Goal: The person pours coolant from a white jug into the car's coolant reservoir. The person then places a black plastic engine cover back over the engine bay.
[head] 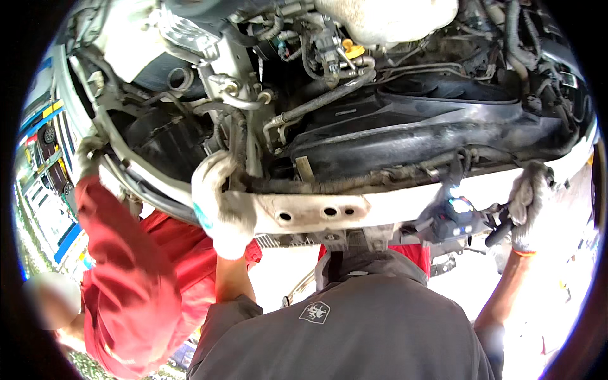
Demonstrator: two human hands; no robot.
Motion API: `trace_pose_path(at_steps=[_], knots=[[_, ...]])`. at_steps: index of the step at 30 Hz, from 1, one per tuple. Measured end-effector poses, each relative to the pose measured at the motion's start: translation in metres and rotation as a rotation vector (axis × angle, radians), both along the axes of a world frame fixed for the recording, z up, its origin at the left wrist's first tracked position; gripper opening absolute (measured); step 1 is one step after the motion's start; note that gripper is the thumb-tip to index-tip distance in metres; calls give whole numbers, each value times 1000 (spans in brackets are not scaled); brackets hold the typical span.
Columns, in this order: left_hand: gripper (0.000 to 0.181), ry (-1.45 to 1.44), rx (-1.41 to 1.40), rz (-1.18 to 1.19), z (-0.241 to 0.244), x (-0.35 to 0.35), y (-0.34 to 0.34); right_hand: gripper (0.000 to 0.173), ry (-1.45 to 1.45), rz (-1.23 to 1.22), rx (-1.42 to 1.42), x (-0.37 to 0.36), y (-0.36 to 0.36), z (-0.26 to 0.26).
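My left hand [221, 204], in a white knit work glove, curls over the top edge of a car's white front crossmember [313, 209], beside a dark hose [240, 137]. At the beam's right end my right hand [527, 204] wears a soiled, greyish glove. Its fingers close around a dark, rod-like handle [498, 232], which sticks out below the fist; what it belongs to is hidden. A lit work lamp [458, 211] is at the front of the beam, left of my right hand. Behind the beam lies the black fan shroud [418, 137].
A co-worker in a red sleeve [123, 237] leans in at the left, with a gloved hand [90, 152] at the fender edge. Engine parts, a yellow cap [352, 49] and a whitish plastic reservoir [387, 19] fill the bay. Metal pipes [323, 97] cross above the shroud.
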State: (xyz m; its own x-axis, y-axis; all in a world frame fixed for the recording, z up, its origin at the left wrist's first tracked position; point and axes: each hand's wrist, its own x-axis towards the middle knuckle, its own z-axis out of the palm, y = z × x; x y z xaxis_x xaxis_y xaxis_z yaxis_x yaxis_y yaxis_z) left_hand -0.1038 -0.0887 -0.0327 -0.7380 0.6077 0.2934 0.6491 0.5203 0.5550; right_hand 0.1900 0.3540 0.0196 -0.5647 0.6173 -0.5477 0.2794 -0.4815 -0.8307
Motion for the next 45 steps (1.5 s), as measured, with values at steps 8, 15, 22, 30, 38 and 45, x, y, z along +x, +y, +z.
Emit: trace_pose_path(at_steps=[8, 15, 22, 30, 38, 45], knots=[[48, -355, 369, 376, -36, 4, -36, 23, 13, -172, -16, 14, 0, 0], [44, 377, -283, 359, 36, 167, 21, 22, 22, 159, 141, 138, -29, 57], [30, -834, 226, -213, 90, 406, 205, 28, 103, 126, 50, 281, -36, 60], [36, -799, -95, -834, 119, 491, 319, 36, 141, -127, -55, 407, -29, 85], [28, -614, -51, -911, 121, 536, 399, 43, 86, -189, 104, 453, 25, 83], [46, -1263, -140, -737, 91, 550, 492, 63, 7, -13, 135, 475, 129, 70]])
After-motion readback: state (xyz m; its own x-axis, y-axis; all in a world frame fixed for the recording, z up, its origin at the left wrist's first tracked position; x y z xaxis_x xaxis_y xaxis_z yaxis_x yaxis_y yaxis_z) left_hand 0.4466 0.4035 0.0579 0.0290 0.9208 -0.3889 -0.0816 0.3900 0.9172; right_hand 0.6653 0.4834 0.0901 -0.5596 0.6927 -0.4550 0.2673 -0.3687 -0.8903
